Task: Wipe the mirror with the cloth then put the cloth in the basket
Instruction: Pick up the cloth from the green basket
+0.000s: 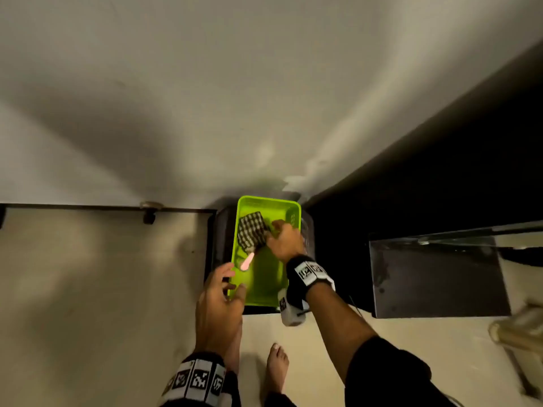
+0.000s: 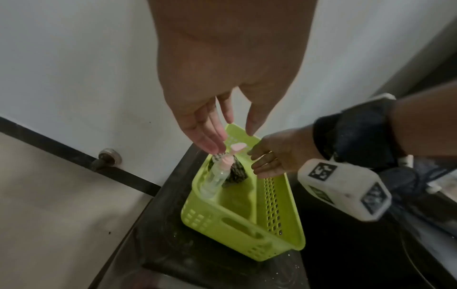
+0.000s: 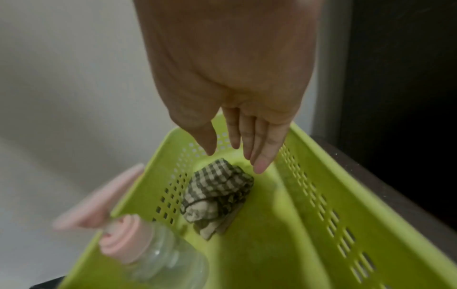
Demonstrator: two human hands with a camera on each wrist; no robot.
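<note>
The checked cloth (image 1: 251, 232) lies crumpled in the far end of the lime-green basket (image 1: 266, 292), free of both hands. My right hand (image 1: 283, 236) hovers just right of it. In the right wrist view the right hand (image 3: 235, 162) has straight fingers just above the cloth (image 3: 217, 193) and holds nothing. My left hand (image 1: 232, 277) is open at the basket's near left corner. In the left wrist view the left hand's (image 2: 232, 141) fingertips are above the pink pump of a clear spray bottle (image 2: 216, 177). A dark reflective pane (image 1: 437, 277), perhaps the mirror, stands to the right.
The basket (image 2: 247, 230) sits on a black stand (image 2: 173, 234) against a white wall, in a corner by a dark tall panel (image 1: 440, 171). The spray bottle (image 3: 158, 254) leans in the basket's left side. A round door stopper (image 2: 108, 158) sticks out low on the wall. My bare foot (image 1: 277, 368) is below.
</note>
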